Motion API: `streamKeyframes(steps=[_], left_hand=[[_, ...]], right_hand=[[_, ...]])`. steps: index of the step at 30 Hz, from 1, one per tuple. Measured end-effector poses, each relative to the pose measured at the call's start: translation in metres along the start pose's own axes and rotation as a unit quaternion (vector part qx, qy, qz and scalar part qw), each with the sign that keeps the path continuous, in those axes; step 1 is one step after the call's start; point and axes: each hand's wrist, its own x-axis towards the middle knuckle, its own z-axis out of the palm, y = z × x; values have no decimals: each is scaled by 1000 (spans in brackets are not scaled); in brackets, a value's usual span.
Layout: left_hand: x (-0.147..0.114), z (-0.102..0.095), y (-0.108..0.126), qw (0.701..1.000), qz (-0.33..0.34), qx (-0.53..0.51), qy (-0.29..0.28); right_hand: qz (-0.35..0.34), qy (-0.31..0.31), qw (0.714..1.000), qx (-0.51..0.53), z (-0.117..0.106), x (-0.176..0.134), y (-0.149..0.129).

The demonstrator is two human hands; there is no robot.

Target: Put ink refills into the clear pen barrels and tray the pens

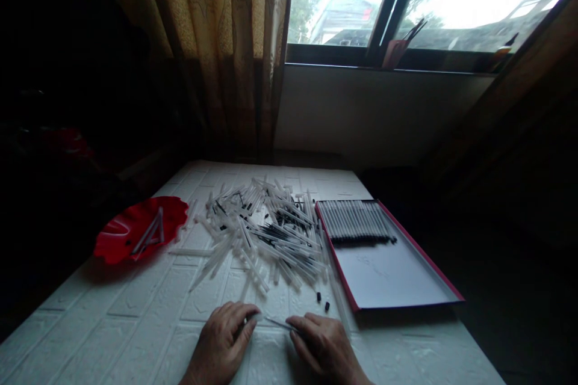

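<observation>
My left hand point(224, 340) is closed, its thumb and fingers pinching the whitish end of a pen part; most of that part is hidden in the hand. My right hand point(323, 343) pinches a thin pen refill point(277, 321), which runs across the gap between both hands. Whether its tip sits inside the left hand's piece is too small to tell. Beyond my hands spreads a loose heap of clear pen barrels point(266, 246) mixed with dark refills. Two small black pen caps point(327, 306) lie just past my right hand.
To the right, a red-edged box lid point(383, 283) holds a row of pens point(359, 221) with black ends. A red scalloped bowl point(115, 234) with a few clear pieces stands at the left. Everything rests on a white brick-patterned tabletop point(135, 325), below a window and curtain.
</observation>
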Motion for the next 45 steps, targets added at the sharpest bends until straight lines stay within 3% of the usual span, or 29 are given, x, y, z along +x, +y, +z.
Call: streamKeyframes(steps=[4,12,15,21,26,35,45], left_hand=[[1,0,0,1000,14,-14,-22],[16,-4,-3,981,49,-46,-183],[21,-5,-5,974,45,-45,-217],[18,-6,-10,976,16,-107,-190],[16,-5,-13,976,34,-119,-181],[18,-7,-16,969,9,-176,-172],[19,-8,-19,968,10,-185,-171]], right_hand=[[-7,-8,1000,-9,2,-1,1],[-3,-97,995,-31,-3,9,14],[22,-135,990,-14,-8,18,13],[17,-144,989,23,-3,24,5],[-8,-146,989,17,3,24,6],[-34,-91,992,78,11,28,7],[-18,-114,992,57,15,30,4]])
